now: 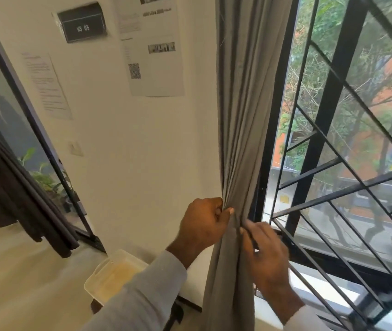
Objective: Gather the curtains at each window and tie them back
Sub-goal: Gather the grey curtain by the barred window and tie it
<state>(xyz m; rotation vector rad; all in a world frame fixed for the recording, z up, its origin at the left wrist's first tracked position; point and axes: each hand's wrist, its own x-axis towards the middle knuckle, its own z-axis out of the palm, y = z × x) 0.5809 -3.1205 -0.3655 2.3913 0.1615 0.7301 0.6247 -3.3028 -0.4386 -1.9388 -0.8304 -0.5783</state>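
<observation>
A grey curtain (245,96) hangs gathered into folds at the left edge of a window with a black metal grille (347,177). My left hand (204,225) is closed around the bunched folds from the left side. From the right, my right hand (265,256) pinches the curtain's edge between thumb and fingers, slightly lower than the left. Below both hands the cloth falls loose. No tie-back is visible.
A white wall (142,151) with taped papers and a black "WS 05" sign (82,22) is left of the curtain. A dark curtain (11,194) hangs at a second window at far left. A white plastic tub (112,275) sits below, near the sill.
</observation>
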